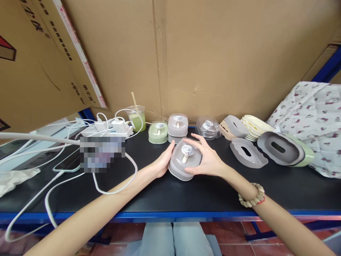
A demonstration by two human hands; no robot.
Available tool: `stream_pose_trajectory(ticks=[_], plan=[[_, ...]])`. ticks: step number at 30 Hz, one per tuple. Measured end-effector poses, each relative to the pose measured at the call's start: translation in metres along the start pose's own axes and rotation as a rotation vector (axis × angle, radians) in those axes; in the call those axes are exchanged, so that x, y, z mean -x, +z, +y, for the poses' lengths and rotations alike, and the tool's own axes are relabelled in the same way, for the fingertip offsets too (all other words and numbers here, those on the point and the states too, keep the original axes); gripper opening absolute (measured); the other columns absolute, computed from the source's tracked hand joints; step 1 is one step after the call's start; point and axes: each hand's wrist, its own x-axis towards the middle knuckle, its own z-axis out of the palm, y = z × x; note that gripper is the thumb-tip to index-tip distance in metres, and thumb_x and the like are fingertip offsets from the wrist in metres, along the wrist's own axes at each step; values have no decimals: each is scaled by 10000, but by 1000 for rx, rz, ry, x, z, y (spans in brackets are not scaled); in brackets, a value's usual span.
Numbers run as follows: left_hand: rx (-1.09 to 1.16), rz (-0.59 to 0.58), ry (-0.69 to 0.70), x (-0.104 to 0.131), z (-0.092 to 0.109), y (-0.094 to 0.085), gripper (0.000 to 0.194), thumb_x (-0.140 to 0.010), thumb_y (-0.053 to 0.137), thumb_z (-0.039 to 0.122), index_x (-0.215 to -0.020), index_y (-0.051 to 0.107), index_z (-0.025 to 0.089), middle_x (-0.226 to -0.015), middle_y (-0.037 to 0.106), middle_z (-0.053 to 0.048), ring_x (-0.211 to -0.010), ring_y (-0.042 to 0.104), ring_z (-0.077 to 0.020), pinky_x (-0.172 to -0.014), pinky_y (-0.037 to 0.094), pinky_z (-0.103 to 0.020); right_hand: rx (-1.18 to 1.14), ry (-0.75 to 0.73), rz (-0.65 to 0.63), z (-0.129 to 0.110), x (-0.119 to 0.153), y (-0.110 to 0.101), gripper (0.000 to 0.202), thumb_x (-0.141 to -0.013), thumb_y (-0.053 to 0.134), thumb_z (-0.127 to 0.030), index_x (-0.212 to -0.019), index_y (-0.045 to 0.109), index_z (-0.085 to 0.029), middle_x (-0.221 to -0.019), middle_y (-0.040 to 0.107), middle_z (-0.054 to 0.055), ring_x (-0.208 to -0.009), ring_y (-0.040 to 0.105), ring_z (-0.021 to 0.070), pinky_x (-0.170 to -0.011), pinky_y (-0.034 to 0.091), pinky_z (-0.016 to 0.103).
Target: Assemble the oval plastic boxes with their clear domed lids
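1. As the view is followed from the left, a white power strip (106, 132) is seen, well left of the lidded grey box (179, 164), with cables looped towards the near edge.
2. A green drink (139, 122) is found behind and left of that box, set back, probably so that it isn't knocked.
3. Nearer to it, a green box (158, 134) is placed, also behind and left, its clear lid on.
4. The left hand (163, 163) is pressed to the box's left side, apparently as a steadying wall.
5. The box itself is held at the table's middle, slightly tilted; whether its base is borne by the table can't be told. Just behind it, stacked grey boxes (177, 127) are lined up.
6. By the right hand (209, 160), the lid is clamped, thumb in front and fingers behind, likely so lid and base are kept together.
7. Behind and right of the box, clear lids (208, 128) are nested, presumably to save room.
8. Farther right, wavy-edged grey trays (249, 163) and cream trays (256, 124) are gathered, beside patterned cloth (323, 142).
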Motion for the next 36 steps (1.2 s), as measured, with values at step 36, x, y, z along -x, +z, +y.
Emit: stream_pose_trajectory(ticks=[36], plan=[[-2, -77, 278, 6, 3, -1, 456, -589, 702, 424, -980, 613, 205, -997, 703, -35, -1072, 582, -279, -903, 434, -360, -718, 278, 149, 6, -11, 1, 622, -750, 585, -590, -1274, 497, -267, -1300, 571, 80, -1160, 565, 253, -871, 542, 391]])
